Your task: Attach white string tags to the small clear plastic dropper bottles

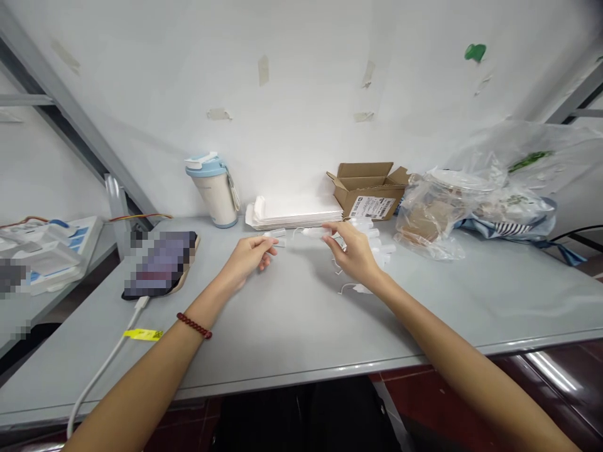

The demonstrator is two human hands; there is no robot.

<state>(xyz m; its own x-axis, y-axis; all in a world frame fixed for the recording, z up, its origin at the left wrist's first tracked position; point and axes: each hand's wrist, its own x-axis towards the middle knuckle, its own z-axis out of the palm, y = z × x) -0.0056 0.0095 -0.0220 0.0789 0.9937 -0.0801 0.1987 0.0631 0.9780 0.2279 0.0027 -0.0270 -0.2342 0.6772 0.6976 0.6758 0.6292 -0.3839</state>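
Observation:
My left hand (249, 257) pinches a small clear plastic tube-like piece (281, 242) between thumb and fingers. Just behind it is another pale, translucent piece (276, 233); whether that one is also held I cannot tell. My right hand (355, 251) grips a translucent white plastic bottle (313, 233) with a thin curved spout. The bottle lies sideways, spout toward my left hand, a small gap between them. Several similar translucent bottles (377, 245) lie behind and beside my right hand, partly hidden by it. One with a curved spout (349, 287) lies under my right wrist.
Along the wall stand a blue-lidded tumbler (214, 191), a stack of flat white cartons (294, 213) and an opened cardboard box (370, 191). Plastic bags (433, 220) crowd the right. A phone (160, 267) with a charging cable (106, 370) lies left on the grey table (282, 339).

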